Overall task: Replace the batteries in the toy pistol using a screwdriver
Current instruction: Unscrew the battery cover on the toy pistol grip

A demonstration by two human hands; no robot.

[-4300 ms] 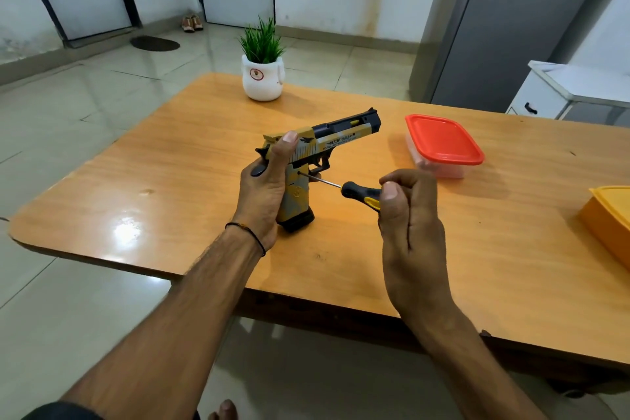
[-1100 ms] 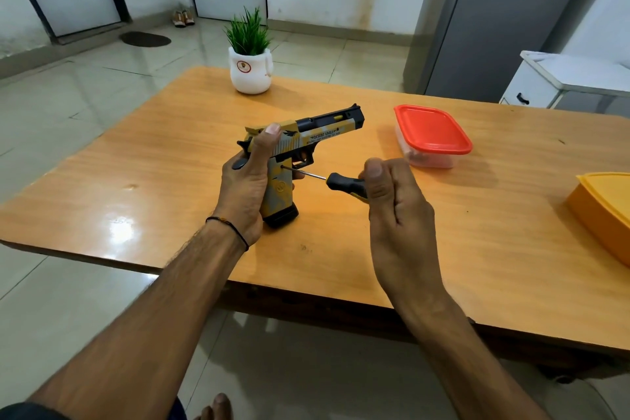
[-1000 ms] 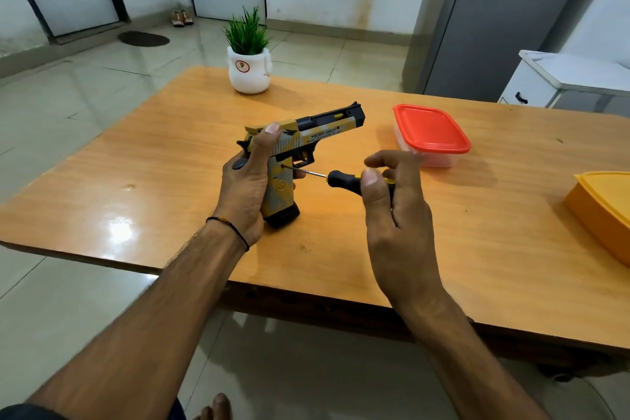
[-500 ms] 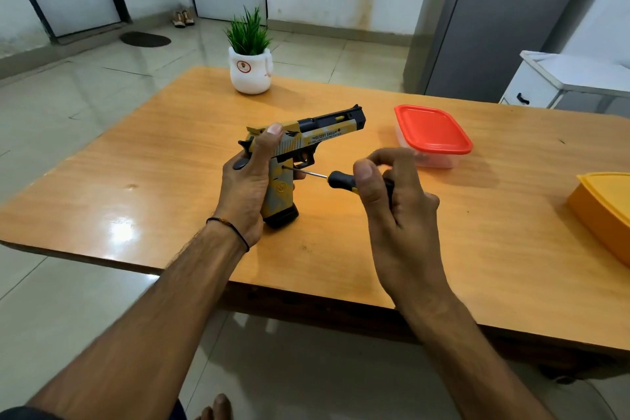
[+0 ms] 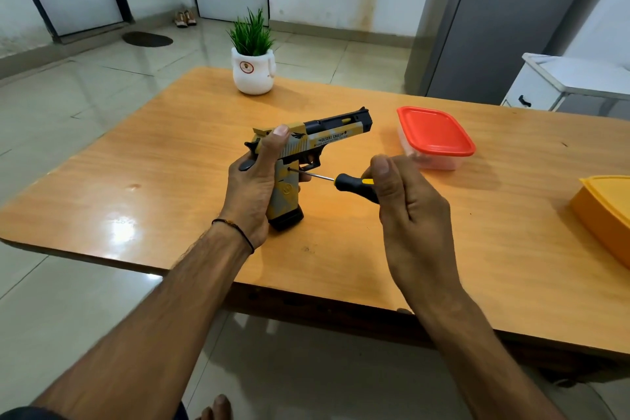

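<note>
Two hands work over the middle of the table (image 5: pixel 163 167). The left hand (image 5: pixel 250 187) curls round the back of the pistol (image 5: pixel 327 136), thumb laid up on the slide. The pistol stands upright with its butt on the wood and its muzzle pointing right. The right hand (image 5: pixel 409 211) grips the screwdriver (image 5: pixel 351 182) by its handle, thumb on top. The shaft slants left and its tip touches the side of the pistol's grip, just behind the trigger.

Both forearms cross the table's near edge, which runs close below the wrists. A wide stretch of wood lies left of the left hand, out to the rounded near-left corner. A red-lidded box (image 5: pixel 434 133) sits just beyond the right hand, near the muzzle. A yellow box (image 5: pixel 606 215) lies at the right border, well apart from the right hand, with wood between. A plant (image 5: pixel 254 72) stands by the far edge, well behind the pistol.
</note>
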